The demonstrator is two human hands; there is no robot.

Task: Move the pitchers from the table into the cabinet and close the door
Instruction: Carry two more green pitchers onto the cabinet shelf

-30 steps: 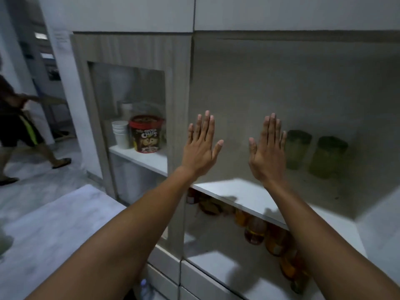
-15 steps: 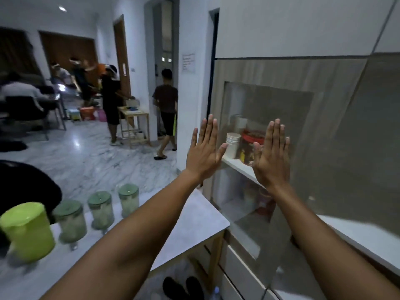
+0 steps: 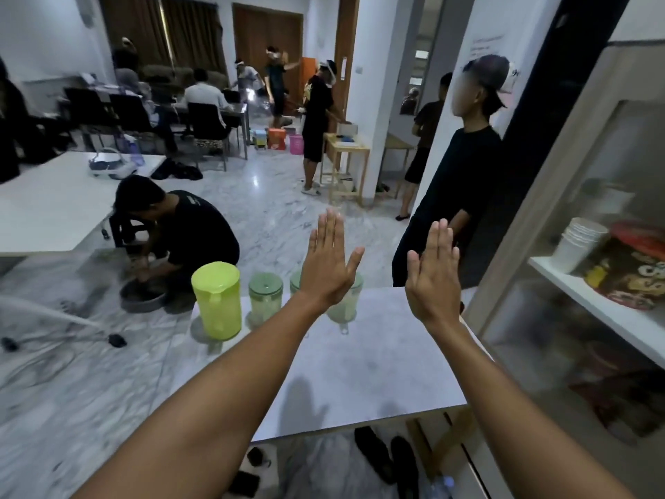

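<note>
A lime-yellow pitcher [image 3: 217, 300] stands at the far left of the white table [image 3: 363, 369]. Beside it stands a clear pitcher with a green lid [image 3: 265, 298]. Two more green-lidded pitchers [image 3: 345, 306] stand to its right, mostly hidden behind my left hand [image 3: 329, 262]. Both hands are raised flat, palms outward, fingers together, holding nothing. My right hand [image 3: 433, 270] hovers over the table's far right corner. The cabinet [image 3: 561, 196] stands at the right, its glass door showing a shelf.
A stack of white cups [image 3: 577, 243] and a red-lidded snack tub [image 3: 633, 271] sit on the cabinet shelf. One person [image 3: 457, 174] stands just beyond the table by the cabinet. Another crouches over a basin [image 3: 142, 296] on the floor. Shoes [image 3: 387, 459] lie under the table.
The view has swung left, from the open cabinet shelf with two green pitchers to the table with the pitchers on it. Both hands stay raised and flat.
</note>
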